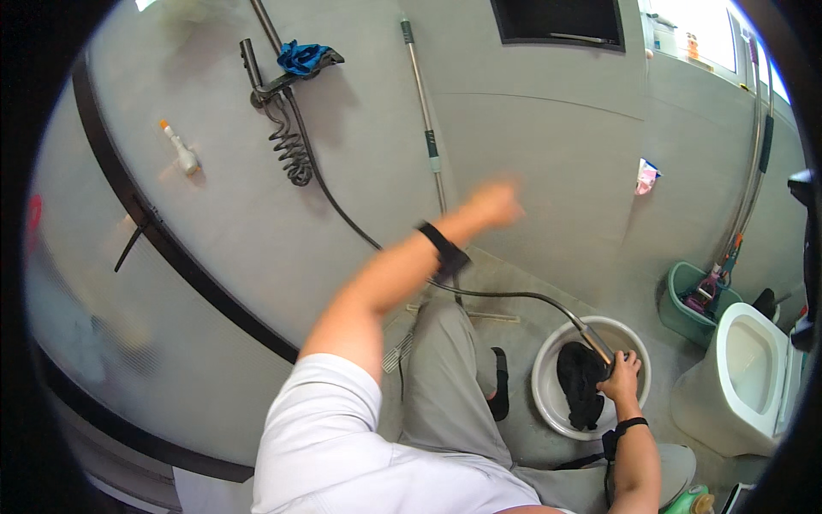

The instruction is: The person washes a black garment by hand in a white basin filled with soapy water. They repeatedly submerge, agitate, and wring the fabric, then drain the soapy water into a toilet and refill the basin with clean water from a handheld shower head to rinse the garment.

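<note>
Grey walls (531, 141) are enclosing a small bathroom, with a grey floor (492, 272) lying between them. Nearest, a green bottle (689, 500) is standing by the person's right knee. A white basin (545, 381) is resting on the floor just beyond the legs (445, 385), and a black cloth (579, 390) is lying bunched inside it. The right hand (623, 377) is curling around the head end of a metal nozzle (597, 343), above the cloth's right side. The left hand (497, 204) is hanging in front of the wall, well apart from the basin; it is blurring too much to tell how the fingers are standing.

The nozzle is probably feeling stiff and smooth, perhaps slippery if wet, so its rigid handle is offering the best hold. The cloth is looking soft and limp, likely heavy if soaked; a bunched fold is suiting the fingers. Whether water is filling the basin, one cannot tell.

A dark hose (514, 295) is crossing behind the basin, tugging perhaps at the nozzle. To the right, a toilet (749, 368) is crowding that side; beyond, a green bucket (681, 313) is holding mops (752, 163). Farther off, a blue rag (301, 57) is draping over the shower bracket (278, 84).
</note>
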A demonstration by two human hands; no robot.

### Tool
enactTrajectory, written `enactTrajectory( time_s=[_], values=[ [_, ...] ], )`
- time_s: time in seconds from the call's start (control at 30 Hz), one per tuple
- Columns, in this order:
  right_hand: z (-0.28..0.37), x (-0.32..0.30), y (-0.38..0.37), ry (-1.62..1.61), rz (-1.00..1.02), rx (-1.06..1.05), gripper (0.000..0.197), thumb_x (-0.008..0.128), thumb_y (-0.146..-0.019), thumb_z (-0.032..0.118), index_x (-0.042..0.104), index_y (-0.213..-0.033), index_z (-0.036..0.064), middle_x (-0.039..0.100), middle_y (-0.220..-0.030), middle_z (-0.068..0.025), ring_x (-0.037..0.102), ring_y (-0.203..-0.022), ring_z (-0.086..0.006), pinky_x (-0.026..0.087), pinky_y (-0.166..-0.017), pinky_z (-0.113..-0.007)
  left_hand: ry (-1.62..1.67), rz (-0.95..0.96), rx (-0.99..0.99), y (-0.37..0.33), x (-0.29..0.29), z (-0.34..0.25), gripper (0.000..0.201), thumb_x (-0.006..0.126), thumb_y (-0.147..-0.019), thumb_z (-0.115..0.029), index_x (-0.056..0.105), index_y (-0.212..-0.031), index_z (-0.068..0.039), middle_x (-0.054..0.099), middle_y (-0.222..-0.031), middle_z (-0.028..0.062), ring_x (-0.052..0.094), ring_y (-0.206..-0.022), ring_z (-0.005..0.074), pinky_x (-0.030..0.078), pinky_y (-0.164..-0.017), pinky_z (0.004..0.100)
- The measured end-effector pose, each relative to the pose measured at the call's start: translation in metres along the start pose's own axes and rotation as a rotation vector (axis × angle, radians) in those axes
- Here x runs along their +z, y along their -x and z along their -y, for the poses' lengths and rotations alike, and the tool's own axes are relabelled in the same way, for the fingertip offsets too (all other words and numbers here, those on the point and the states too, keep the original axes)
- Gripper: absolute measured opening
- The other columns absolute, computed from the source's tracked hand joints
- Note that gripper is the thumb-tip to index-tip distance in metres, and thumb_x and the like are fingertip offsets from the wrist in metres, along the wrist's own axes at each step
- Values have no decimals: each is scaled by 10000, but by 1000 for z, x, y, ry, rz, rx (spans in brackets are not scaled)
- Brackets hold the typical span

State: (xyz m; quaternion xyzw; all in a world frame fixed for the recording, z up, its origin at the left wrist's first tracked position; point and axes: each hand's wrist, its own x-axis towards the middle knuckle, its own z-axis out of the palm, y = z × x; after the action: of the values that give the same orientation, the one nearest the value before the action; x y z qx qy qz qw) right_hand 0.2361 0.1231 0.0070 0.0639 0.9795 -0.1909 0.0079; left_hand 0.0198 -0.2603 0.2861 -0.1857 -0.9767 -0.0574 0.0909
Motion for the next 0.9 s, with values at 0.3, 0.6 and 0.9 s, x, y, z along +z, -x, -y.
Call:
enactTrajectory(
  time_s=[0.3, 0.6, 0.9],
  values=[
    [-13, 18, 1, 17, 107, 106, 911, 947, -518, 102, 485, -1304, 106, 305, -1551, -199, 296, -1437, -464, 489, -1065, -543, -593, -644, -591, 81, -267, 228, 612, 647, -878, -187, 468, -1451, -70, 227, -1646, 202, 557, -1271, 397, 531, -974, 499],
    [-2, 31, -2, 78, 127, 100, 950, 923, -474, 98, 496, -1322, 89, 336, -1512, -206, 340, -1393, -469, 489, -1052, -550, -670, -579, -648, 87, -284, 241, 545, 675, -763, -121, 554, -1283, -14, 130, -1662, 251, 706, -1010, 404, 579, -854, 466],
    [-11, 46, -2, 63, 165, 99, 995, 935, -487, 97, 473, -1367, 129, 307, -1543, -165, 288, -1444, -449, 473, -1038, -643, -674, -562, -605, 96, -272, 238, 518, 656, -759, -159, 604, -1250, -2, 54, -1662, 282, 718, -962, 421, 575, -863, 472]
  ],
)
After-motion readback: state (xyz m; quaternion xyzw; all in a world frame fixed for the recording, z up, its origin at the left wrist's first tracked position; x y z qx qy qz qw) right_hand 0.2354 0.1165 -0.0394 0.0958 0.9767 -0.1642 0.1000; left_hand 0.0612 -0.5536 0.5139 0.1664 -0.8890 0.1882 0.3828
